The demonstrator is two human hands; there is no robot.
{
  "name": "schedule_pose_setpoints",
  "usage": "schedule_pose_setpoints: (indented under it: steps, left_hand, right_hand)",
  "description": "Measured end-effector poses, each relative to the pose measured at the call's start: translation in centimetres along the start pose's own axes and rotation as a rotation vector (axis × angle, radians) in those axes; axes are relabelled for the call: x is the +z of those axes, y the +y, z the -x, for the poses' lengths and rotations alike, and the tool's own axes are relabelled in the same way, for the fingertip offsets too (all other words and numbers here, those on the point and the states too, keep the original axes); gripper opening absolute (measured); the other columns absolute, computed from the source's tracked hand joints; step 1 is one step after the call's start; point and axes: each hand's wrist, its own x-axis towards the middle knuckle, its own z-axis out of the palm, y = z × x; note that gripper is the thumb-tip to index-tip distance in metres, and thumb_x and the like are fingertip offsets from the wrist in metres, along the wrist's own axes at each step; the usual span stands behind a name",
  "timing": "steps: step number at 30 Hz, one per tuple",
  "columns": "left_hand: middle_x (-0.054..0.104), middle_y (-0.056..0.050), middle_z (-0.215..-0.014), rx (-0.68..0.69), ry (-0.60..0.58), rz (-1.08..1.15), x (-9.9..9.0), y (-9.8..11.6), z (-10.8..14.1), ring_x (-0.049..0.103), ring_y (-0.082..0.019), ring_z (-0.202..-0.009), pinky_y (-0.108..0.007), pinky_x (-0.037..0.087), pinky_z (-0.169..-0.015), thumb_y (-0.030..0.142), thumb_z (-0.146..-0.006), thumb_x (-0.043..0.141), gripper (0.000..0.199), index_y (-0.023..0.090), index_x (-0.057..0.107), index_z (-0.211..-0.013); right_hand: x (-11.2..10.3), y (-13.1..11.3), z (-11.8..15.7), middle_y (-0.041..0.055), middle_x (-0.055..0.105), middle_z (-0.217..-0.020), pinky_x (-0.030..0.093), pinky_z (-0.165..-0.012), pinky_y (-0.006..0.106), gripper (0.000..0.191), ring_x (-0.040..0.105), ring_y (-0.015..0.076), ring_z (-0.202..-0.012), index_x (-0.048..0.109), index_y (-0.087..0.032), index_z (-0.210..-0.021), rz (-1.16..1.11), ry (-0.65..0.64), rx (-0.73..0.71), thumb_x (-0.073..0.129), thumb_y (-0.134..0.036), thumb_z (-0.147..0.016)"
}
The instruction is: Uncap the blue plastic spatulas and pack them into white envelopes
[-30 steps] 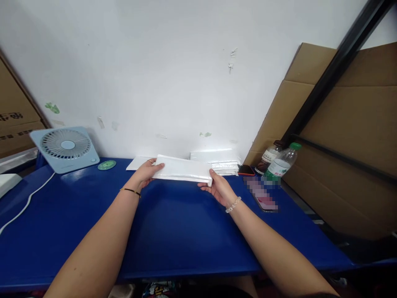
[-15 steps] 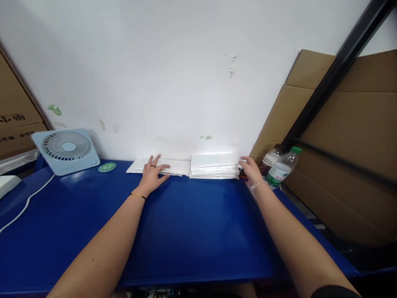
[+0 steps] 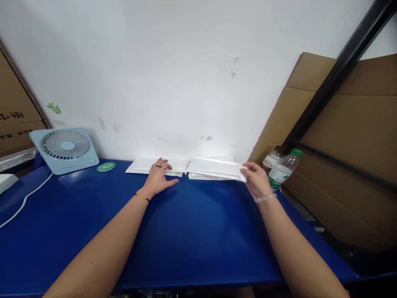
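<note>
Two low piles of flat white packets lie side by side on the blue table (image 3: 198, 231), against the wall. My left hand (image 3: 159, 177) rests at the right part of the left pile (image 3: 141, 164), thumb spread away from the fingers, holding nothing. My right hand (image 3: 256, 179) pinches the right end of the top white packet (image 3: 217, 167) on the right pile (image 3: 206, 178). That packet lies askew over the ones below, its right end nearer me.
A light blue fan (image 3: 66, 149) with a white cable and a green round disc (image 3: 106, 167) stand at the left. Two bottles, one brown-capped (image 3: 271, 159) and one green-capped (image 3: 282, 171), are beside my right hand. Cardboard (image 3: 356, 165) leans at the right.
My right hand has closed on the top packet of the right pile and drawn its right end towards me. My left hand has shifted slightly right.
</note>
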Motion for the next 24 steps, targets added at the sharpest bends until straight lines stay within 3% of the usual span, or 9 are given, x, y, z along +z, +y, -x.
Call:
schedule_pose_setpoints:
  steps: [3, 6, 8, 11, 16, 20, 24]
  left_hand:
    - [0.03, -0.012, -0.148, 0.176, -0.068, 0.071, 0.0, 3.3, 0.5, 0.013, -0.033, -0.141, -0.048, 0.017, -0.113, 0.062, -0.057, 0.072, 0.086, 0.022, 0.045, -0.128]
    - [0.016, -0.013, -0.154, 0.337, -0.27, 0.094, 1.1, 6.4, 1.6, 0.007, -0.036, -0.141, -0.053, 0.005, -0.113, 0.068, -0.05, 0.072, 0.113, 0.026, 0.026, -0.144]
    - [0.014, -0.013, -0.155, 0.378, -0.404, 0.096, 2.1, 7.7, 2.4, 0.008, -0.037, -0.141, -0.054, 0.002, -0.112, 0.071, -0.049, 0.07, 0.119, 0.027, 0.018, -0.147]
    - [0.027, -0.015, -0.15, 0.33, -0.527, 0.095, 3.1, 8.1, 3.1, 0.02, -0.038, -0.137, -0.055, 0.007, -0.11, 0.073, -0.055, 0.065, 0.113, 0.026, 0.019, -0.147]
    - [0.047, -0.016, -0.136, 0.252, -0.499, 0.022, 2.5, 7.0, 2.4, 0.041, -0.035, -0.125, -0.048, 0.027, -0.104, 0.066, -0.06, 0.065, 0.097, 0.021, 0.035, -0.141]
    - [0.058, -0.012, -0.121, 0.256, -0.513, -0.126, 1.0, 7.3, 1.8, 0.051, -0.032, -0.112, -0.042, 0.036, -0.094, 0.052, -0.063, 0.066, 0.078, 0.023, 0.045, -0.132]
    - [0.065, -0.007, -0.098, 0.289, -0.531, -0.256, -0.9, 9.0, 1.3, 0.059, -0.027, -0.094, -0.037, 0.041, -0.081, 0.035, -0.065, 0.061, 0.047, 0.024, 0.058, -0.111]
  right_hand:
    - [-1.7, -0.4, 2.2, -0.0032, 0.054, -0.063, 0.034, -0.044, 0.021, 0.03, 0.046, 0.0095, -0.05, 0.059, -0.017, -0.075, 0.053, -0.164, 0.212, 0.07, -0.017, -0.048]
    - [-3.0, -0.1, 3.5, -0.005, 0.051, -0.057, 0.029, -0.041, 0.02, 0.031, 0.043, 0.0087, -0.044, 0.058, -0.018, -0.077, 0.1, -0.294, 0.396, 0.069, -0.016, -0.049]
    - [-2.9, 0.4, 4.3, -0.0055, 0.052, -0.058, 0.028, -0.042, 0.02, 0.031, 0.043, 0.0084, -0.045, 0.057, -0.018, -0.078, 0.112, -0.366, 0.438, 0.069, -0.017, -0.05]
    - [-1.5, 1.4, 5.3, -0.0049, 0.054, -0.066, 0.029, -0.047, 0.019, 0.028, 0.044, 0.0075, -0.051, 0.058, -0.017, -0.079, 0.128, -0.485, 0.399, 0.069, -0.017, -0.053]
    - [0.2, 2.4, 5.9, -0.0035, 0.054, -0.077, 0.032, -0.055, 0.019, 0.024, 0.045, 0.0082, -0.062, 0.06, -0.016, -0.081, 0.169, -0.589, 0.306, 0.068, -0.019, -0.058]
    - [-0.1, 3.4, 5.1, -0.0025, 0.055, -0.077, 0.038, -0.066, 0.023, 0.029, 0.048, 0.0119, -0.07, 0.063, -0.018, -0.087, 0.237, -0.559, 0.197, 0.072, -0.028, -0.062]
    - [0.2, 4.9, 4.3, 0.0036, 0.062, -0.102, 0.041, -0.083, 0.031, 0.035, 0.054, 0.0187, -0.094, 0.064, -0.021, -0.1, 0.185, -0.442, 0.191, 0.064, -0.045, -0.075]
